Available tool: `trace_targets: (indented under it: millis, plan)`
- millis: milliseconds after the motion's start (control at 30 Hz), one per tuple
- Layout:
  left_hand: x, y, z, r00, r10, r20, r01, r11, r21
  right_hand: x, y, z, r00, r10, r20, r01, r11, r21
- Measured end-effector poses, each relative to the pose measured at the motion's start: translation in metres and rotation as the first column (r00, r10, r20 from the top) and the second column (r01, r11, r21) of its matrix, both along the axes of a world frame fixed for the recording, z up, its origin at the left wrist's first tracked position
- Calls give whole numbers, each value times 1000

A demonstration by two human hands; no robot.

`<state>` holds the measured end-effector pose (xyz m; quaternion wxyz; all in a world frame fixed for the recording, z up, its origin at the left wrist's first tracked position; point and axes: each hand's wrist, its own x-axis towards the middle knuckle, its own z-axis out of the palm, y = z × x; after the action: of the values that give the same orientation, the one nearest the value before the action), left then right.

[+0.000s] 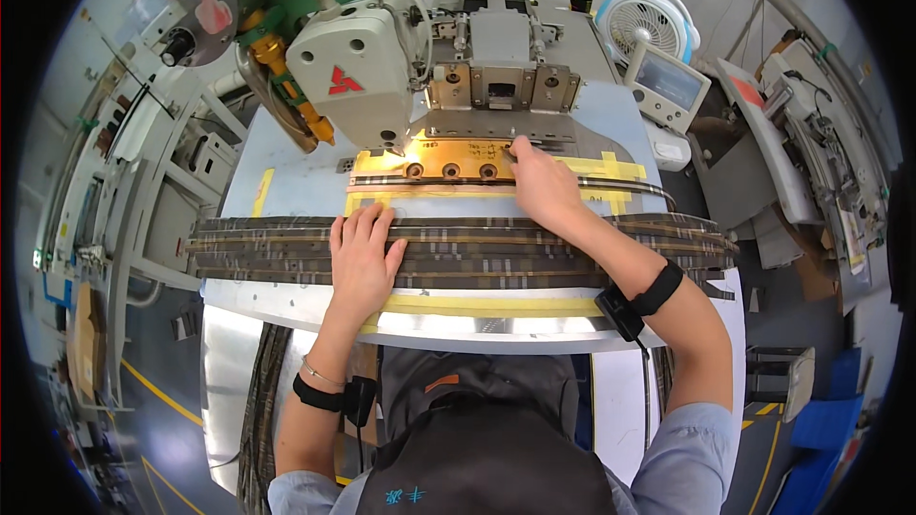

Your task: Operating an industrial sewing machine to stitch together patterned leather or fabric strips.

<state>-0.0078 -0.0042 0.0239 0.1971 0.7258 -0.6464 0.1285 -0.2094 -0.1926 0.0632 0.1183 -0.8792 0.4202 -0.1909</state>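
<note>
My left hand [364, 253] lies flat with fingers stretched out. It rests on a row of long dark woven strips [477, 253] lying side by side across the table, its fingertips just past their far edge. My right hand [546, 181] is farther forward, fingers curled in at the right end of a brass-coloured plate [458, 153] with several round knobs along its near edge. What those fingers grip, if anything, is hidden. A single dark strip [611, 183] runs along the plate's near side and bends off to the right. Beyond the plate stands a white sewing machine head [353, 72], lit at its needle area.
Yellow tape [611, 169] marks the light-blue table [296, 167]. At the back right are a small fan [646, 24] and a control screen [668, 83]. A metal clamp unit [501, 86] sits behind the plate. More dark strips [262, 410] hang at the front left.
</note>
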Motion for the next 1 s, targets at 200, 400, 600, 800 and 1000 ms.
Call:
trace_targets:
  millis: [200, 400, 600, 800, 1000]
  plan:
    - [2, 7, 1, 996, 12, -92, -14, 1000, -23, -30, -9, 31, 990, 2, 142, -23, 989, 149]
    - [-6, 10, 8, 986, 5, -169, -18, 997, -74, -91, -41, -1, 982, 170, -79, -172, 985, -21]
    - [-47, 6, 19, 916, -207, -342, 109, 952, -285, -91, -42, 25, 937, 306, -168, -280, 946, 163]
    - [-78, 2, 32, -438, 34, -898, 255, 963, -88, -74, -8, 73, 693, 691, 207, -648, 470, 600]
    - [-76, 15, 28, -545, -180, -819, -45, 981, -186, -16, 31, 72, 736, 636, 232, -573, 403, 714]
